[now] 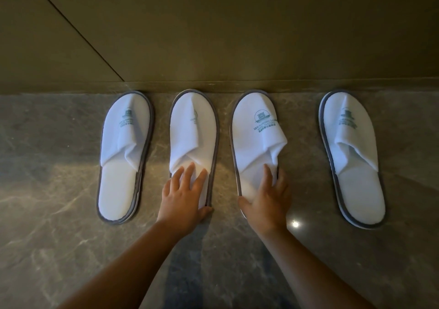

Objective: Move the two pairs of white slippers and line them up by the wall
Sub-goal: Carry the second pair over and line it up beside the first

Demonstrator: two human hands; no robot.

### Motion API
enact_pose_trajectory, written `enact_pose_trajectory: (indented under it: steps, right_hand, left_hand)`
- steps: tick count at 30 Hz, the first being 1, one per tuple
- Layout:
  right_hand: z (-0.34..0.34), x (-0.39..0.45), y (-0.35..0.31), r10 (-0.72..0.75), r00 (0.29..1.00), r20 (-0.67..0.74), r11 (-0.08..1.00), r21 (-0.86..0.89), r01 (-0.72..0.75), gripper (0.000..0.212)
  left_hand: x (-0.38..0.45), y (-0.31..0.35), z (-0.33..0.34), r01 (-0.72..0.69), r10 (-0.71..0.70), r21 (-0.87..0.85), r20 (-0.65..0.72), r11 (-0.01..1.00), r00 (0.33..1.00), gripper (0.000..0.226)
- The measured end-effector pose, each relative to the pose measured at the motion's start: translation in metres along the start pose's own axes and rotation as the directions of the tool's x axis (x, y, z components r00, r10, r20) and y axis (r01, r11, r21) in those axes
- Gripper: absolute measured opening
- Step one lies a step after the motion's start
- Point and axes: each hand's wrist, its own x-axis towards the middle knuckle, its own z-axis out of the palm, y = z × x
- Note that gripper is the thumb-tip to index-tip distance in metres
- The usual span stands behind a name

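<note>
Several white slippers with grey trim and green logos lie on the floor, toes against the wall (237, 47). The far-left slipper (123, 156) and the far-right slipper (351, 156) lie untouched. My left hand (183, 194) rests on the heel of the second slipper (193, 128), fingers spread over its insole and thumb at the heel edge. My right hand (268, 201) grips the heel of the third slipper (255, 137), thumb on its left edge and fingers over its right side. The wider gap is between the third and far-right slippers.
The floor (59, 249) is polished grey-brown marble with a light glare spot (295, 223) near my right wrist. A dark baseboard (297, 85) runs along the bottom of the wall. A diagonal seam (78, 33) crosses the wall panel at upper left.
</note>
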Motion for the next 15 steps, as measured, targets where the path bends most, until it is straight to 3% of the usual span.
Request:
enact_pose_trajectory:
  steps: [5,8,10,12,15]
  right_hand:
    - [-0.008,-0.002,0.003,-0.056,0.998,-0.021,0.998,-0.02,0.056,0.09]
    - [-0.028,-0.004,0.015,-0.086,0.992,-0.09,0.996,0.009,0.087,0.086]
    - [-0.043,-0.004,0.035,-0.095,0.973,-0.211,0.994,0.032,0.104,0.08]
    - [-0.057,-0.002,0.06,-0.04,0.952,-0.305,0.998,0.036,0.053,0.076]
    - [-0.071,0.0,0.104,0.08,0.943,-0.324,0.997,0.008,-0.082,0.079]
  left_hand:
    - [-0.005,0.011,-0.007,0.027,-0.029,-0.034,-0.07,0.999,0.997,0.087]
    - [-0.009,0.036,-0.008,-0.084,0.074,-0.054,-0.159,0.995,0.984,0.084]
    - [-0.005,0.059,-0.007,-0.154,0.146,-0.05,-0.145,0.987,0.979,0.084]
    - [0.006,0.08,-0.004,-0.187,0.184,-0.036,-0.086,0.982,0.979,0.083]
    - [0.018,0.103,0.003,-0.221,0.221,0.016,-0.025,0.975,0.975,0.079]
